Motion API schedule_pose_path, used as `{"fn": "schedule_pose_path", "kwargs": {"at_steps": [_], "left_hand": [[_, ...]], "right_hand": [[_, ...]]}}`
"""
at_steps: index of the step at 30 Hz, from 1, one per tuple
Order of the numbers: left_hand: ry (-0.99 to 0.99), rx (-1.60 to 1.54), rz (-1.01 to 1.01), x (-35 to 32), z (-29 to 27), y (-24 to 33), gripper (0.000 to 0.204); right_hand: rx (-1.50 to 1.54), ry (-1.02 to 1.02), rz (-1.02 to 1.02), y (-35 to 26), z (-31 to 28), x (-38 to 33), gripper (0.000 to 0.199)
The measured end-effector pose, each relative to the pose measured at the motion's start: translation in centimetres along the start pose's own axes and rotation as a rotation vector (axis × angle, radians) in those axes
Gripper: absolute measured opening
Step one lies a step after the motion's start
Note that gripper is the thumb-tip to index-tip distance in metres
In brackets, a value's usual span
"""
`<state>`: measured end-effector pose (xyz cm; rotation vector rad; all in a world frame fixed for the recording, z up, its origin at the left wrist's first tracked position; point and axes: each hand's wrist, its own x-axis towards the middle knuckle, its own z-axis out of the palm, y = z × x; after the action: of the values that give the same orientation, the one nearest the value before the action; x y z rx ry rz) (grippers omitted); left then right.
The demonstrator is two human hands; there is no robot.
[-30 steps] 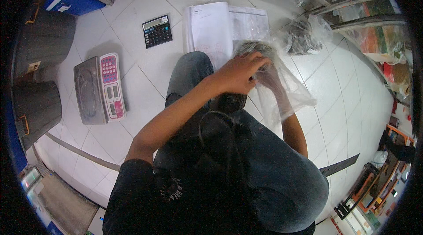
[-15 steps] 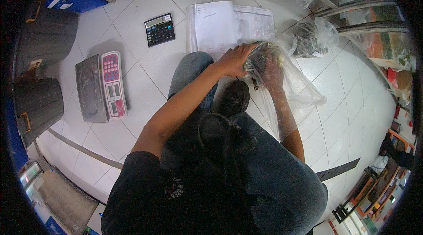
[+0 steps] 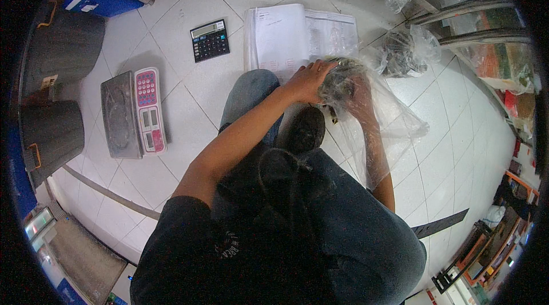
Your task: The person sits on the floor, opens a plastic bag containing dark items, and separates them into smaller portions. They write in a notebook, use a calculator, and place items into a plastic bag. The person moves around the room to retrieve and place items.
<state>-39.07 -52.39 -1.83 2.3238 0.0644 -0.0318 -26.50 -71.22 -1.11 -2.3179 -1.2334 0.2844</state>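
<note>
Right now the left hand (image 3: 307, 79) presses its fingers around the top of a clear plastic bag (image 3: 374, 116), grasping the dark bundle (image 3: 337, 82) inside it. Just beside that grip, the right hand (image 3: 361, 99) is thrust inside the bag, its hold hidden by the film, so I cannot tell its state. Beyond the grip lies an open ledger (image 3: 297, 36); well left of it sit a calculator (image 3: 210, 40) and a weighing scale (image 3: 133, 111).

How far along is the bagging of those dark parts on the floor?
Done: one tied clear bag of dark parts lies by the open ledger. In hand: the right hand is inside a clear plastic bag; the left hand presses its bundled contents. Left: this bag is not yet tied; the scale is bare.
</note>
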Motion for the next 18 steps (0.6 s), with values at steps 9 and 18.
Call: {"fn": "schedule_pose_path", "kwargs": {"at_steps": [9,18], "left_hand": [[-0.037,0.021,-0.035,0.4,0.1,0.0,0.121],[-0.019,-0.01,-0.024,0.6,0.1,-0.1,0.119]], "right_hand": [[0.023,-0.134,0.104,1.5,4.9,-1.3,0.05],[-0.167,-0.1,0.059,0.5,3.2,-2.5,0.049]]}}
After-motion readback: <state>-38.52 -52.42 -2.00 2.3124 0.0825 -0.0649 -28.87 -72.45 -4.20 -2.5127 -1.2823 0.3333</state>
